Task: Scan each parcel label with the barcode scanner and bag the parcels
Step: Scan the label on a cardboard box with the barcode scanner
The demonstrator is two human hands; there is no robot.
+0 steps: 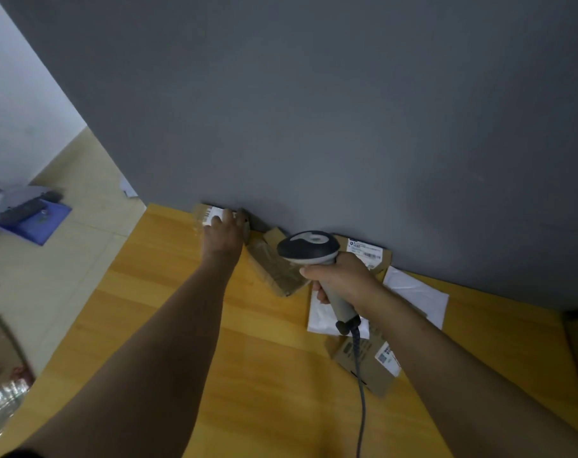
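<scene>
The step in hand looks like fetching the next parcel for scanning, with none yet bagged as far as the view shows. The left hand is stretched to the far edge of the yellow wooden counter, where a small brown cardboard parcel sits tight against the flat grey wall. Its fingers lie on top of the parcel and partly cover the white barcode label; whether they are curled round the box or only resting on it cannot be told from here. The right hand is wrapped firmly round the handle of the grey and black corded barcode scanner, held above the counter with its head pointing toward the wall, to the right of the small parcel and apart from it. Between the two hands lies a brown tape-wrapped oblong parcel. Behind the scanner is a brown carton with a white printed label, and beside the right forearm a white plastic mailer bag. A flat labelled cardboard box sits under the scanner's grey cable. The next move probably calls for drawing the small parcel clear of the wall, uncovering its label, and turning the scanner's head onto it.
</scene>
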